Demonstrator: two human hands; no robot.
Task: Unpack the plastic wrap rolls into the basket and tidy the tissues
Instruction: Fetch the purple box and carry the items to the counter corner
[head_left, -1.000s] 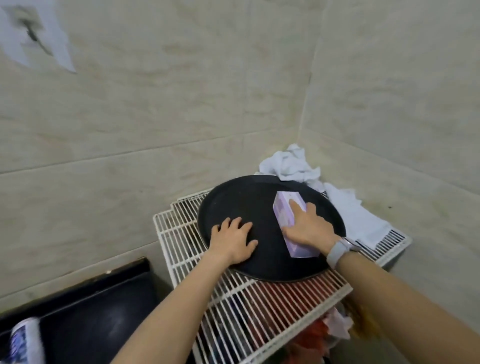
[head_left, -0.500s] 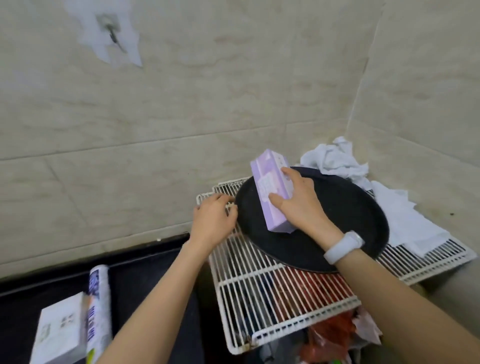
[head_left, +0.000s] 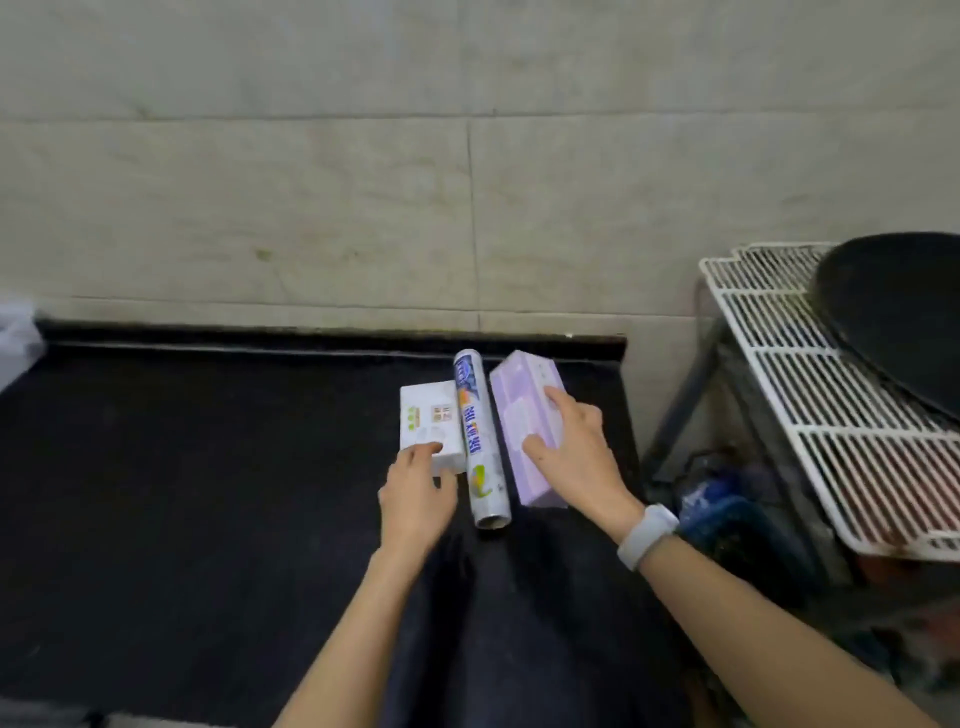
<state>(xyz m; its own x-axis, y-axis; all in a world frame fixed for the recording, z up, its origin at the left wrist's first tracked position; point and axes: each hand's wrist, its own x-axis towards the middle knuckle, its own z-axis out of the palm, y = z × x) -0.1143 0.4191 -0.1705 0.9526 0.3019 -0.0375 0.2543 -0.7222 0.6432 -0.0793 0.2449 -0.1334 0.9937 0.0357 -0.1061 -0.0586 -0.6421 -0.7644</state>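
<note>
Both hands on the packs at the right end of the black counter.

Your right hand (head_left: 574, 457) lies across the top of the purple tissue pack (head_left: 524, 415), fingers spread flat and thumb against its near left side; the pack rests on the black counter (head_left: 208, 493), so this is a loose covering hold, not a lift. Your left hand (head_left: 415, 493) touches the near corner of the white tissue box (head_left: 428, 423) with its fingertips (head_left: 423, 451), narrow and not closed around it. The plastic wrap roll (head_left: 478, 441) lies between the two packs, just beside both, pointing toward the tiled wall (head_left: 467, 182). A grey wristband (head_left: 647, 535) sits on your right wrist. To the right stands a white wire rack (head_left: 831, 415) carrying a black round tray (head_left: 898, 312).
</note>
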